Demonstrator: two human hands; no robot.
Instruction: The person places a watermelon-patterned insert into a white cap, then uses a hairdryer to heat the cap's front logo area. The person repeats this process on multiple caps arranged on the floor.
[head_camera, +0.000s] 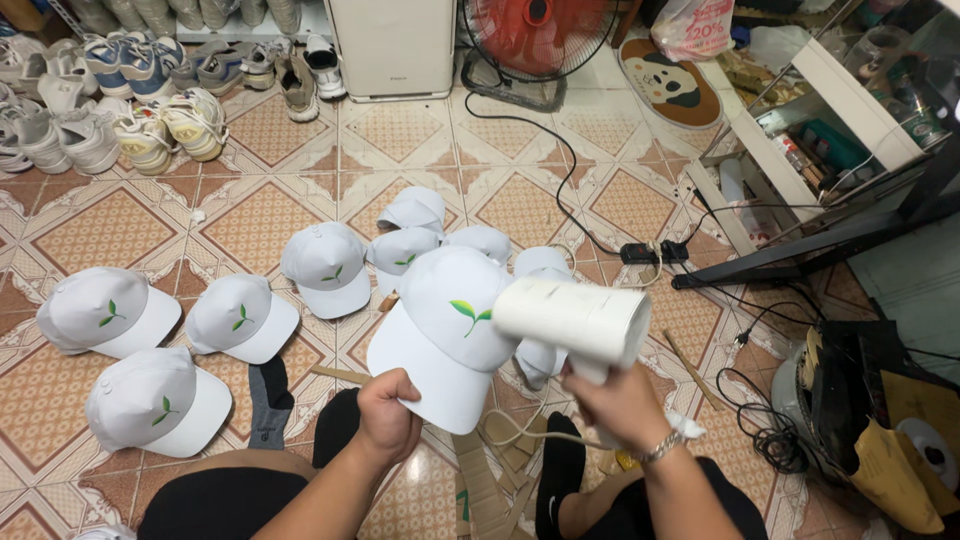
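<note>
**On tiled floor: cap in left hand, white dryer in right**

Across the patterned tile floor (300, 160), landmark = the held white cap (445, 335), centre frame, brim toward the person.

- White appliance box (392, 45): far behind the cap, top edge. Red fan (535, 35) right of it, black cable (560, 170) running down toward a power strip (655, 252) up and right of the cap.
- Metal rack with shelves (820, 130): well right of and behind the cap.
- Sneaker pile (110, 95): far up-left of the cap.
- Clustered white caps (410, 235) just behind the held one; three more caps (160, 345) left of it, all with a green leaf mark.
- White cylindrical blower (572, 318): just right of the cap, barrel overlapping its crown, nozzle aimed at the cap.
- Left hand (388, 412): fingers curled tight, pinching the brim's near edge from below the cap.
- Right hand (620, 405): fist wrapped round the blower's handle, below and right of the cap; metal bracelet (660, 447) at the wrist.
- Cardboard strips (480, 480): on the floor directly below the cap, between the knees.
</note>
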